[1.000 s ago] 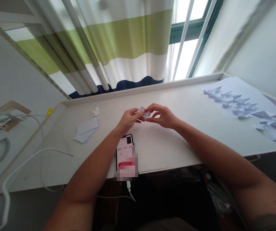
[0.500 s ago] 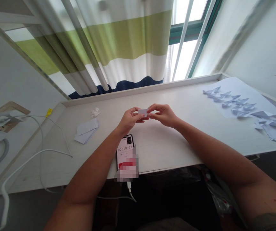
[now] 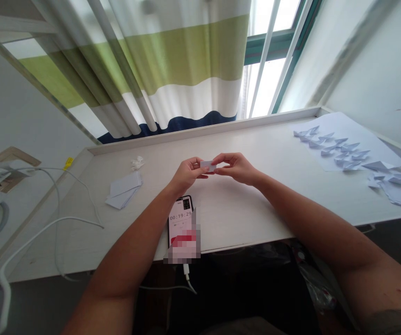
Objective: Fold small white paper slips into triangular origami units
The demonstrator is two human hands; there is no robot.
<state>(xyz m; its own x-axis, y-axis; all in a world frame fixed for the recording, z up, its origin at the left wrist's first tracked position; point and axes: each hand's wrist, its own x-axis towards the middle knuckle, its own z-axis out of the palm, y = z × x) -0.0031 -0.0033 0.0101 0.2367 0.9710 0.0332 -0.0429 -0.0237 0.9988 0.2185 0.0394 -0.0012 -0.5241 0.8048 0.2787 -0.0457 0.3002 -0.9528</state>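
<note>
A small folded piece of white paper (image 3: 206, 164) is held above the middle of the white desk (image 3: 249, 209). My left hand (image 3: 187, 174) pinches it from the left, thumb in front and fingers behind. From the right, the thumb and fingertips of my right hand (image 3: 235, 167) close on its other end. Left of my hands lies a small stack of white paper sheets (image 3: 125, 185), with a crumpled scrap of paper (image 3: 138, 163) behind it. Several folded paper pieces (image 3: 342, 149) with pointed tips stand in rows at the right.
Near the front edge, by my left forearm, lies a phone (image 3: 181, 223) showing a timer, with a cable (image 3: 186, 272) plugged in. A large white sheet (image 3: 368, 135) lies under the folded pieces. White cords (image 3: 88, 190) cross the desk's left side from a power strip (image 3: 4, 179).
My right hand's fingers have shifted slightly on the paper, and more of its face shows. Both hands remain in about the same place. The phone's timer has advanced a second.
</note>
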